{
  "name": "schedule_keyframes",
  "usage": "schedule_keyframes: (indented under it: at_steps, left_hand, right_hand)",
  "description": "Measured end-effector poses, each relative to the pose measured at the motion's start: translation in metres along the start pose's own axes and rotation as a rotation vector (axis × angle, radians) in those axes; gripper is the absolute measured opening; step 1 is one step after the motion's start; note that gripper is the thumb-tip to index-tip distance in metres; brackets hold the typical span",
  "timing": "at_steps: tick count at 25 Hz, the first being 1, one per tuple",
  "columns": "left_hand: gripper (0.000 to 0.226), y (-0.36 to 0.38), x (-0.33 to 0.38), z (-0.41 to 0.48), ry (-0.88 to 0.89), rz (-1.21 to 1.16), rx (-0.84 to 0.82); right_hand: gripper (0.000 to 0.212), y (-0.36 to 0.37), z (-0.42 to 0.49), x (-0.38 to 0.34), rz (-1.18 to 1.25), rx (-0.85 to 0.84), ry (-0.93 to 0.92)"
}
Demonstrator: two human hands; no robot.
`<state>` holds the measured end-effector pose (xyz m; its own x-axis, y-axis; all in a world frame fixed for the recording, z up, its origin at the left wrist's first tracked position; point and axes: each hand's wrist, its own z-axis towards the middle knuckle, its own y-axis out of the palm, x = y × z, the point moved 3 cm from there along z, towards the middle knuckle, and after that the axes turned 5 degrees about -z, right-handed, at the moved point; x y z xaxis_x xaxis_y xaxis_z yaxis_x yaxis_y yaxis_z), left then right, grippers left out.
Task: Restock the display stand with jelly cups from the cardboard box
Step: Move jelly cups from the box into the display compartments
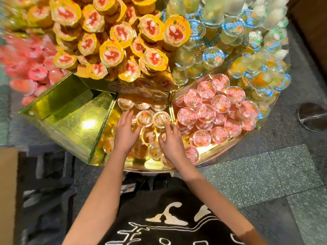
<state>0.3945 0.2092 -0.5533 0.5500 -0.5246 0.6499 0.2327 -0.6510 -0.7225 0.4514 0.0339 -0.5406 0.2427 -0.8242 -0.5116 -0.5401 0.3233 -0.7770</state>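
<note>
A round gold display stand (pixel 152 167) is split into wedge compartments. The middle front wedge holds several clear orange jelly cups (pixel 145 117) lying lid up. My left hand (pixel 125 131) rests flat on the cups at the wedge's left, fingers apart. My right hand (pixel 171 141) lies on the cups at its right side, fingertips touching one cup (pixel 161 119). Neither hand closes around a cup. A brown strip at the far left edge may be the cardboard box (pixel 8 191).
The wedge to the left (pixel 74 119) shows bare gold lining. The wedge to the right holds pink-lidded cups (pixel 212 112). Above are piles of yellow-lidded cups (pixel 113 55), blue-lidded cups (pixel 214 56) and pink cups (pixel 31 68). Speckled floor (pixel 265 174) lies to the right.
</note>
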Motion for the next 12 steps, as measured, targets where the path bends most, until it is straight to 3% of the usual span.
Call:
schedule_keyframes:
  at_steps: [7,12]
  left_hand:
    - [0.065,-0.047,0.0,-0.027,0.075,0.076,0.067]
    - [0.065,-0.124,-0.036,-0.047,0.111,0.083,0.201]
  right_hand:
    - [0.058,-0.003,-0.001,-0.057,-0.046,0.062,-0.022]
    - [0.058,0.012,-0.012,-0.127,-0.018,0.152,-0.079]
